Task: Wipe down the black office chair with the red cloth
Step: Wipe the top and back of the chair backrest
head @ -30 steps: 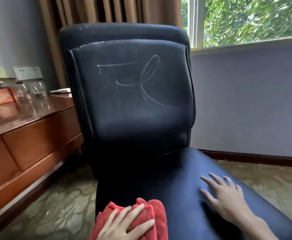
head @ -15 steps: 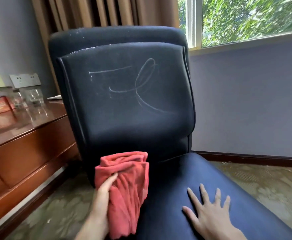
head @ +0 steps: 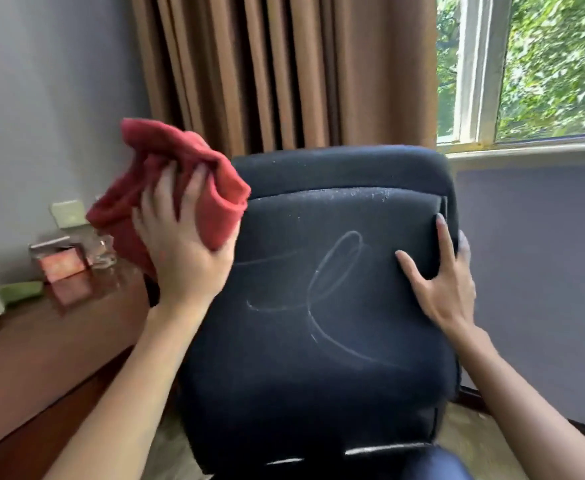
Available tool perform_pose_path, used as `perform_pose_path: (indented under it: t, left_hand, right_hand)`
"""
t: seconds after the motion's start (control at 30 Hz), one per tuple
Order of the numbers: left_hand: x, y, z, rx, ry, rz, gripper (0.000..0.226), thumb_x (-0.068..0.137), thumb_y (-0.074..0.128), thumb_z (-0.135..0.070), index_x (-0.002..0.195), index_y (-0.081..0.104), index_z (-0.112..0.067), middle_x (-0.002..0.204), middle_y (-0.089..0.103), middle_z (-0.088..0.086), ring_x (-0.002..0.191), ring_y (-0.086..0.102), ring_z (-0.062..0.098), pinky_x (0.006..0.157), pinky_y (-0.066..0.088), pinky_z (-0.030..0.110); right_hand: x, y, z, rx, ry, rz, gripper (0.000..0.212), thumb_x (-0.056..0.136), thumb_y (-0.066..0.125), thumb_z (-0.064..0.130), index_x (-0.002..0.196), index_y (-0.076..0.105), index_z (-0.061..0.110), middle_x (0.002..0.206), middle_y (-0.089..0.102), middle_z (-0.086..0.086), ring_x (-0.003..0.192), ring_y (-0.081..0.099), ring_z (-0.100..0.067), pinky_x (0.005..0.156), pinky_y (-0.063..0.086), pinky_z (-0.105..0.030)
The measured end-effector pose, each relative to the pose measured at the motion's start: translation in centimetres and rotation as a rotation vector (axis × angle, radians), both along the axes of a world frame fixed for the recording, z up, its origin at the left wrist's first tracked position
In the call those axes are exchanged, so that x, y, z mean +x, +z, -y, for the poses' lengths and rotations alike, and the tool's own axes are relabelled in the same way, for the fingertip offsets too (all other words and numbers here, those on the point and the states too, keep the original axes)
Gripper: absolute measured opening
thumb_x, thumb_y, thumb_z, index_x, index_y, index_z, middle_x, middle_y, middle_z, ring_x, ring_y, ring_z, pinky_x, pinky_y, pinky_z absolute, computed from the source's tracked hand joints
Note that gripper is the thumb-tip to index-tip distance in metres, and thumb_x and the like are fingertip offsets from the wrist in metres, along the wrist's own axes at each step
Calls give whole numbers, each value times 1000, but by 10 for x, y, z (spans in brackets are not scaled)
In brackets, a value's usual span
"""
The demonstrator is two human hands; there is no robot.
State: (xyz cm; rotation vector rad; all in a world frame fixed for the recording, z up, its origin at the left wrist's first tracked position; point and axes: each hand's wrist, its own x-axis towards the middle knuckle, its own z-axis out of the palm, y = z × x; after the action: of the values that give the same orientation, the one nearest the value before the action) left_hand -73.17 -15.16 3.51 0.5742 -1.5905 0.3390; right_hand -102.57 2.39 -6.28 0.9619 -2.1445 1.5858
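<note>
While the person stood facing the chair [head: 318, 341], both arms reached out to its back. The right hand [head: 443, 278] gripped the right edge of the backrest, thumb on the front, fingers curled round the side. The left hand [head: 180, 244] held the bunched red cloth [head: 221, 199] up by the top left corner of the backrest. Pale scribble marks [head: 322, 289] showed on the black padding, with white specks near the top. Farther off, a wooden desk [head: 41, 358] stood to the left, and brown curtains [head: 284, 71] hung beside a window [head: 543, 64].
</note>
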Motion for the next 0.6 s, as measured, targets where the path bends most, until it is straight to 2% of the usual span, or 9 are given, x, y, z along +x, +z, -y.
perform_pose_path:
  t: [0.07, 0.1, 0.17, 0.23, 0.3, 0.37, 0.43, 0.5, 0.6]
  left_hand:
    - [-39, -10, -19, 39, 244, 256, 57, 86, 60, -44, 141, 52, -30, 153, 42, 3, 136, 38, 43, 111, 25, 62]
    - [-57, -28, -24, 87, 261, 367, 61, 81, 62, -43, 140, 52, -35, 154, 41, 0, 137, 36, 44, 113, 22, 64]
    - [-93, -75, -49, 92, 175, 510, 73, 68, 70, -38, 139, 53, -38, 154, 41, -4, 138, 34, 44, 115, 18, 62]
    - [-122, -120, -76, -28, 73, 747, 86, 60, 76, -36, 141, 50, -39, 157, 36, -6, 140, 31, 42, 118, 15, 60]
    - [-134, -136, -91, -94, -10, 894, 79, 70, 68, -28, 145, 45, -40, 162, 23, -11, 137, 39, 36, 118, 23, 52]
    - [-120, -122, -72, -97, -27, 765, 73, 77, 63, -16, 144, 47, -41, 161, 23, -13, 129, 49, 33, 109, 40, 46]
    - [-87, -88, -46, -104, 85, 594, 71, 76, 72, -13, 140, 54, -39, 156, 38, -8, 133, 44, 40, 112, 33, 57]
    - [-53, -46, -12, -84, 242, 446, 61, 79, 76, -23, 137, 57, -35, 151, 47, -2, 135, 40, 44, 111, 27, 65]
    - [-48, 7, 6, 153, 367, 223, 47, 89, 64, -43, 135, 58, -34, 149, 49, -5, 133, 44, 39, 105, 34, 58]
  right_hand:
    - [0, 9, 6, -67, 19, 21, 85, 73, 58, 77, 145, 16, 62, 160, 20, 0, 143, 34, -26, 109, 36, -52]
    - [1, 4, 8, -97, 32, 13, 87, 69, 57, 77, 146, 18, 61, 158, 22, 0, 143, 35, -24, 109, 36, -50]
    - [1, -4, 10, -130, 22, -20, 90, 66, 54, 77, 147, 21, 58, 157, 24, -1, 143, 34, -21, 109, 37, -48]
    - [-7, -7, 14, -169, 13, -17, 88, 67, 57, 69, 147, 24, 56, 156, 27, -2, 140, 36, -21, 107, 37, -45]
    - [-12, -8, 16, -179, 43, -10, 85, 69, 62, 54, 147, 26, 55, 154, 31, -3, 135, 41, -22, 105, 37, -43]
    - [-14, -11, 16, -179, 47, -28, 85, 69, 62, 59, 147, 29, 53, 153, 32, -5, 136, 42, -23, 107, 36, -42]
    - [-15, -12, 18, -178, 33, -35, 86, 68, 60, 68, 147, 34, 47, 153, 32, -6, 137, 43, -23, 109, 37, -43]
    - [-16, -12, 21, -182, 36, -29, 86, 68, 61, 69, 147, 36, 45, 153, 33, -5, 135, 44, -22, 109, 38, -43]
    - [-16, -14, 26, -194, 60, -31, 86, 69, 61, 70, 147, 38, 44, 153, 34, -5, 133, 44, -24, 108, 40, -45]
